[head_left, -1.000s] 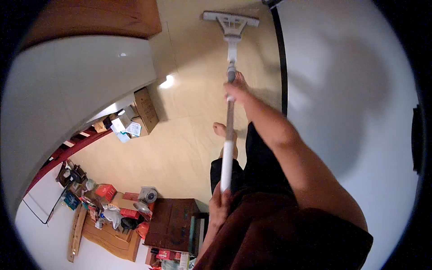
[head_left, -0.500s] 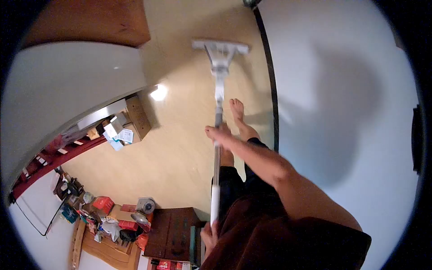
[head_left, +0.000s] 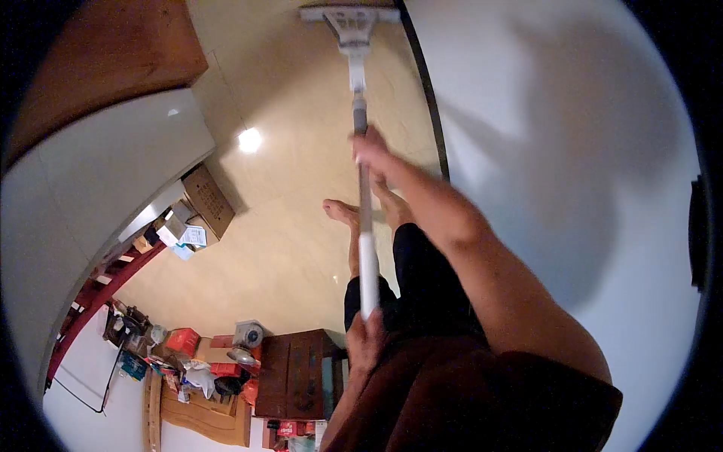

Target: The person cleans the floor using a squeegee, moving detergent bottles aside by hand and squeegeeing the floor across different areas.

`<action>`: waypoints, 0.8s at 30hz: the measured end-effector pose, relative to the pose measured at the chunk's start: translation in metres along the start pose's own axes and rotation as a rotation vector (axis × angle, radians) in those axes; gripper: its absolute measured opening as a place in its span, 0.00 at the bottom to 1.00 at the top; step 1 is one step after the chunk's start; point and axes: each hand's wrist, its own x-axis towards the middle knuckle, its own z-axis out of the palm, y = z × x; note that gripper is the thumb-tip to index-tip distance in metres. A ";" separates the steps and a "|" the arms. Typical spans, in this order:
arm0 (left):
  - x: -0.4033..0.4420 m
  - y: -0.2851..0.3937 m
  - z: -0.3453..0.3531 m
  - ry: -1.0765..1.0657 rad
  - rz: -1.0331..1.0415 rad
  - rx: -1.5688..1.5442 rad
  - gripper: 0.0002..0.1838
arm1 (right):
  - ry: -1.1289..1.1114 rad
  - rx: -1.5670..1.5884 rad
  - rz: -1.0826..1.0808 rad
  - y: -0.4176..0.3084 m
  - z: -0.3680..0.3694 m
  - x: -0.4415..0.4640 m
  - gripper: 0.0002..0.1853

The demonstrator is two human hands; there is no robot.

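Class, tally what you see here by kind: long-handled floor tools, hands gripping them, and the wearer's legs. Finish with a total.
Long-handled floor tool: 1
Hands: 2 (left hand, right hand)
Legs: 2 (left leg, right leg)
Total: 5

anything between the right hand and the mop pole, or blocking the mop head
Nothing between them: the right hand grips the mop pole. Dark skirting stands close by the wall-side end of the mop head; anything past the top edge is unseen.
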 end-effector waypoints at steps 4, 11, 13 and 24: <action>-0.098 -0.118 -0.069 0.177 0.041 0.358 0.24 | -0.067 -0.004 -0.087 0.041 -0.001 -0.184 0.18; -0.161 -0.176 -0.060 0.304 -0.177 0.381 0.24 | -0.200 0.290 0.711 0.058 0.002 -0.264 0.17; -0.134 -0.078 -0.048 0.249 0.002 0.236 0.23 | -0.216 0.132 0.313 0.104 0.022 -0.208 0.17; 0.021 0.101 0.069 0.007 0.130 0.072 0.24 | -0.117 -0.238 -0.050 -0.102 -0.063 0.060 0.15</action>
